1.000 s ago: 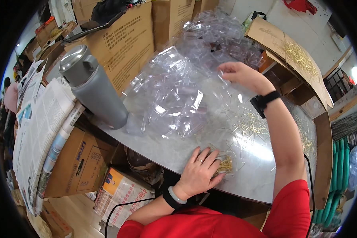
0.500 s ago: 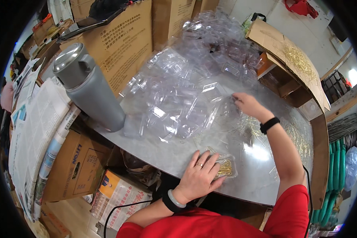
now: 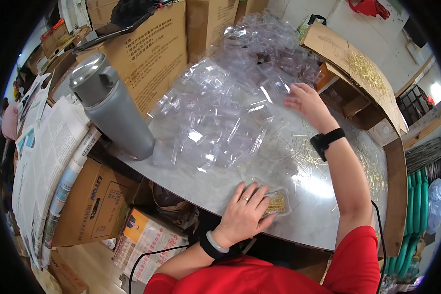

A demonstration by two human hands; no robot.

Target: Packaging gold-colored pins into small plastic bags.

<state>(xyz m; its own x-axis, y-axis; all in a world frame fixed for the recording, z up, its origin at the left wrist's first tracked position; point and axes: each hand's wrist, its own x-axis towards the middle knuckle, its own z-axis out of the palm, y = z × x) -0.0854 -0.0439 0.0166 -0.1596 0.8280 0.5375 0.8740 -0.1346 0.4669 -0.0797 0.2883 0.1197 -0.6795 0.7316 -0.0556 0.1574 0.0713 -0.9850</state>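
My left hand (image 3: 245,210) lies at the table's near edge, fingers stretched and spread, against the left side of a small clear plastic box (image 3: 285,202). Thin gold-coloured wire pins (image 3: 276,204) fill part of that box; my hand covers its left side. Farther off, my right hand (image 3: 308,105) is raised over the table with its fingers apart and nothing visible in them. Just beyond its fingertips are clear plastic cases (image 3: 281,84). Loose gold pins (image 3: 304,151) are scattered below my right wrist.
A large heap of clear plastic cases (image 3: 210,127) spreads across the table's left and back. A grey flask (image 3: 117,115) stands at the left edge. Cardboard boxes (image 3: 147,54) wall the back left. At right, a cardboard shelf (image 3: 357,105) carries more gold pins (image 3: 367,71).
My right hand has moved away from me, toward the cases at the back, and its fingers have spread. My left hand stays by the box.
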